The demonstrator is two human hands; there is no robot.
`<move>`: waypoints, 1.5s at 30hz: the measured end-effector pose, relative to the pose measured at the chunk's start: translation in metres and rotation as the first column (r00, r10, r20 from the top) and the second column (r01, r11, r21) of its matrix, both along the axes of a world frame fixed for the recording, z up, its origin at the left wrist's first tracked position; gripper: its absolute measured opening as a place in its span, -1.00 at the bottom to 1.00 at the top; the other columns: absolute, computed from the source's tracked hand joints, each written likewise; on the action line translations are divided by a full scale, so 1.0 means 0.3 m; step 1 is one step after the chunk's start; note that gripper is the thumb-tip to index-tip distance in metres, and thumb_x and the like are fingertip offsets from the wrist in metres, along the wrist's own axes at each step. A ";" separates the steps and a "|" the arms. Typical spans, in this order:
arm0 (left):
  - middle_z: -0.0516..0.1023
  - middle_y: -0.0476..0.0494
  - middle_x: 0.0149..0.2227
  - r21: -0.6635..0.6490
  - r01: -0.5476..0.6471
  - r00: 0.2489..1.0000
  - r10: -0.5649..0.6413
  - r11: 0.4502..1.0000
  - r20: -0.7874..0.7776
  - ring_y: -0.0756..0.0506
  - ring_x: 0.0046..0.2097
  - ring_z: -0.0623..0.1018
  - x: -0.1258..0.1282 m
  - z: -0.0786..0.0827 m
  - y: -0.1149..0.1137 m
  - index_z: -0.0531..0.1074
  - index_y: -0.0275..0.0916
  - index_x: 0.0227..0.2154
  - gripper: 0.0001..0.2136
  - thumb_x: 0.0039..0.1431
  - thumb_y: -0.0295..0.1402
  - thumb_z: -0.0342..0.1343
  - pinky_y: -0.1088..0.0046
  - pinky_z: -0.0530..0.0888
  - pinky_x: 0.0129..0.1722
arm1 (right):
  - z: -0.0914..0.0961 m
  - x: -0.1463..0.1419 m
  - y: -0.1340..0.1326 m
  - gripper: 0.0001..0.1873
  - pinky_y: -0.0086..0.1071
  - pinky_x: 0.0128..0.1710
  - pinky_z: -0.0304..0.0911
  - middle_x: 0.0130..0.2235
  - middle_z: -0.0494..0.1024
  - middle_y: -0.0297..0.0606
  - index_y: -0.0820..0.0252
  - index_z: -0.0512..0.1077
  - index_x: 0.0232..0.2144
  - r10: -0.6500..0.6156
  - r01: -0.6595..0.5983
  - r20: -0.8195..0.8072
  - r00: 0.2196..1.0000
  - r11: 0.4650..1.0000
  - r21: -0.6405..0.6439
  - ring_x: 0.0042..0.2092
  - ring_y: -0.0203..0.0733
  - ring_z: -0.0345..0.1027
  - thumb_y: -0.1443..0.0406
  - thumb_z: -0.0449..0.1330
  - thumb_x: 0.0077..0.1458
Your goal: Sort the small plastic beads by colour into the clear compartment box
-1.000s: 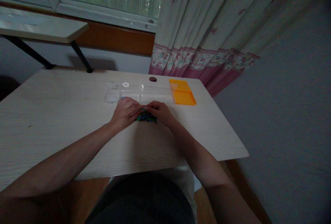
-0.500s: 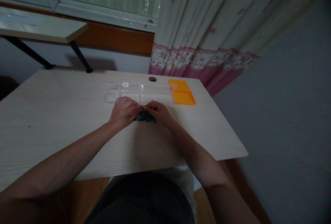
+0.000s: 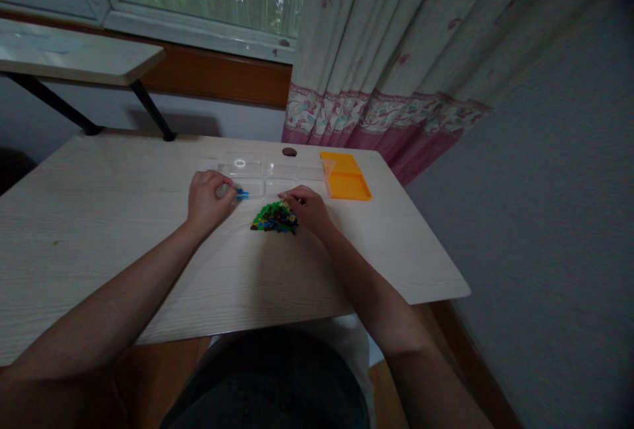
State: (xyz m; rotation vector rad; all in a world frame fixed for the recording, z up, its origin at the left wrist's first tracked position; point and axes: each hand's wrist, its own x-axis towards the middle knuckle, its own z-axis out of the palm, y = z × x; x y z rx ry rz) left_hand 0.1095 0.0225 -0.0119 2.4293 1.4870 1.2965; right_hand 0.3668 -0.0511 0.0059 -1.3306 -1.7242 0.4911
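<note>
A small heap of green, blue and dark pieces (image 3: 272,218) lies on the pale wooden table (image 3: 123,231). My right hand (image 3: 307,208) rests on the heap's right side, fingers curled and pinching among the pieces. My left hand (image 3: 208,195) is to the left of the heap, at the near left corner of a clear compartment box (image 3: 270,175), fingers closed; a small blue piece (image 3: 242,193) shows at its fingertips.
An orange tray (image 3: 347,181) lies right of the clear box, near the table's far right corner. A round hole (image 3: 289,152) is in the tabletop behind the box. A second table (image 3: 74,59), window and curtain (image 3: 376,53) stand beyond.
My left hand has left the heap and moved left toward the clear box, with a blue piece at its fingertips. The heap is now uncovered. My right hand stays at the heap.
</note>
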 end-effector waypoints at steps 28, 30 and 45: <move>0.42 -0.20 -0.18 -0.064 -0.064 0.997 0.060 0.996 -0.057 -0.28 -0.02 0.33 0.006 -0.003 -0.009 0.57 -0.20 -0.34 -0.80 0.14 -0.19 0.16 0.06 0.29 0.03 | 0.003 0.011 0.006 -0.78 -0.36 -0.13 0.29 -0.27 0.62 -0.23 0.14 0.63 -0.27 -0.029 0.029 -0.025 0.999 1.000 -0.008 -0.19 -0.24 0.43 0.22 0.18 0.24; 0.42 -0.21 -0.16 -0.058 -0.089 0.995 0.086 0.994 -0.056 -0.28 -0.02 0.33 0.004 0.003 -0.011 0.59 -0.18 -0.30 -0.79 0.16 -0.17 0.17 0.07 0.29 0.01 | 0.003 0.012 0.008 -0.79 -0.36 -0.14 0.29 -0.27 0.62 -0.23 0.15 0.63 -0.27 -0.014 0.014 -0.027 1.000 1.000 -0.004 -0.19 -0.24 0.43 0.25 0.18 0.23; 0.47 -0.21 -0.14 -0.036 -0.116 0.993 0.115 0.993 -0.018 -0.27 -0.04 0.34 -0.004 -0.005 -0.006 0.57 -0.19 -0.29 -0.78 0.24 -0.18 0.11 0.09 0.27 -0.08 | -0.002 0.017 0.012 -0.80 -0.35 -0.12 0.28 -0.26 0.62 -0.24 0.14 0.63 -0.26 -0.009 0.008 -0.032 0.999 1.000 -0.029 -0.19 -0.24 0.43 0.27 0.18 0.23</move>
